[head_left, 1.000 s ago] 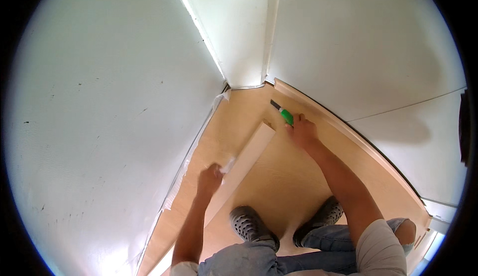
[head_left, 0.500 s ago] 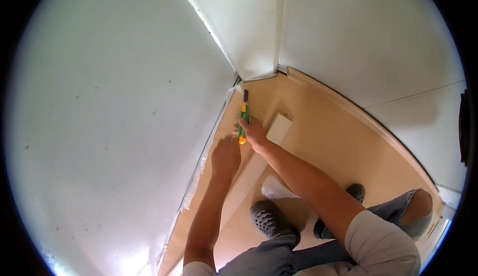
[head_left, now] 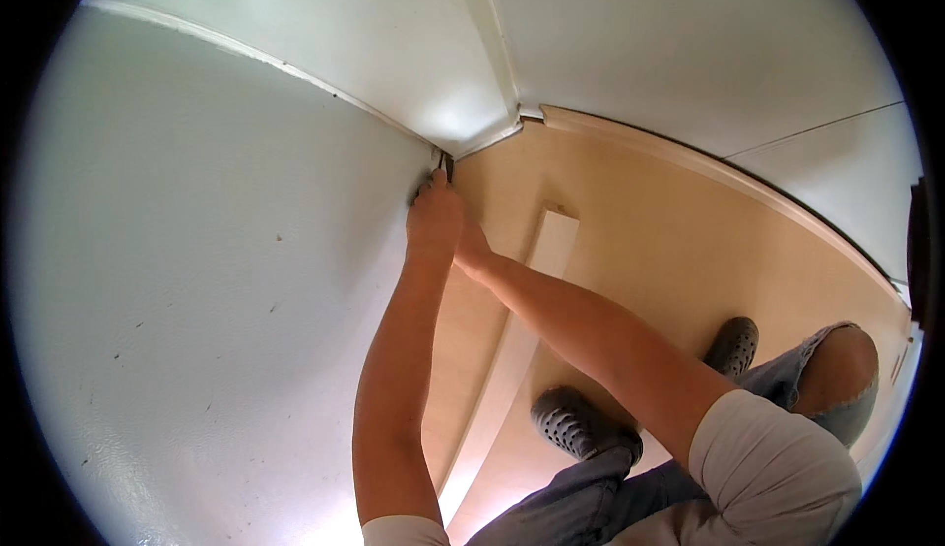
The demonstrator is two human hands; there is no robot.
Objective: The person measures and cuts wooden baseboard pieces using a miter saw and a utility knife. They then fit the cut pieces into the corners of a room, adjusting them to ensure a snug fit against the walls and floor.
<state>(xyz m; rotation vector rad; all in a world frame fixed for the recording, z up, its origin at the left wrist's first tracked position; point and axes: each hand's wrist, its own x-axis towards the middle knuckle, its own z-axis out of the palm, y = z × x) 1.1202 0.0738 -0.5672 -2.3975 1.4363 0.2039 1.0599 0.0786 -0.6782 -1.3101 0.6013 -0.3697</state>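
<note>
Both my hands are together low in the wall corner, close to the floor. My left hand (head_left: pixel 434 213) is up against the left wall panel (head_left: pixel 246 280), its fingers curled in at the corner; what they hold, if anything, is hidden. Just behind it, my right hand (head_left: pixel 472 248) is partly covered by the left hand and wrist. A dark narrow tip, which looks like the blade of the utility knife (head_left: pixel 449 166), pokes out above the fingers at the corner joint. The green and orange handle is out of sight behind my hands.
A long pale board (head_left: pixel 522 334) lies on the light wood-coloured floor (head_left: pixel 650 251), right of my hands. Light trim (head_left: pixel 689 148) runs along the base of the right wall. My dark clogs (head_left: pixel 581 423) stand near the board. Pale wall panels meet at the corner.
Both hands have moved forward and left into the corner. The utility knife, plainly seen in my right hand before, is now mostly hidden. My view has shifted and the clogs stand differently.
</note>
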